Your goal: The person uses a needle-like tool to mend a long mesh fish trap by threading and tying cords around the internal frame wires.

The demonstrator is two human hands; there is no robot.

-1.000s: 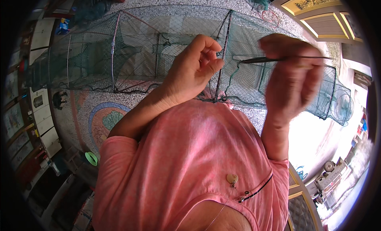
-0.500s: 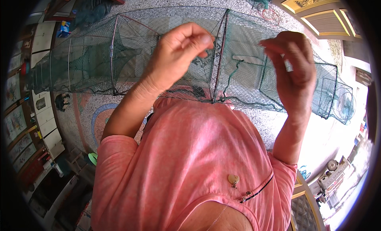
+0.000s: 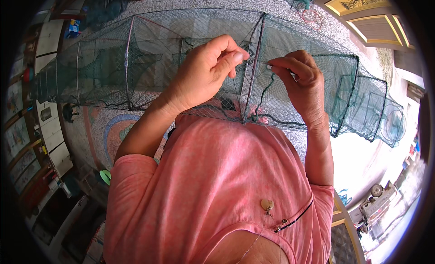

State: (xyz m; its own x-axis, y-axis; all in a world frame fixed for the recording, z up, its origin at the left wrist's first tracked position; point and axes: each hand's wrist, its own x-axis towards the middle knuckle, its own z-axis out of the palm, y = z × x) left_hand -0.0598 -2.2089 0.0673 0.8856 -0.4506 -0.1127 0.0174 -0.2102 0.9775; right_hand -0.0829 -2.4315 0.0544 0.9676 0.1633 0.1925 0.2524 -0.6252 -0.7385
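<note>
Left hand (image 3: 205, 70): pinched, contents unclear
Right hand (image 3: 302, 85): pinched, contents unclear
Net-frame bar (image 3: 253, 68): seen between hands, left nearer; long axis pointed toward torso (image 3: 222, 173)

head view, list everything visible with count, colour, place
framed net: 1, green, across upper middle
cord: 1, dark green, mid-net
small piece: 1, white, right fingertips
floor: 1, grey-white, beneath net
floor mosaic: 1, multicoloured, left of centre
cabinet fronts: several, white, far left
door panels: several, yellow and brown, upper right
round object: 1, bright green, lower left
wheeled machine: 1, greyish, lower right
shirt: 1, pink, lower middle
pendant: 1, pale, shirt front
left hand: 1, bare, before net
right hand: 1, bare, before net
</note>
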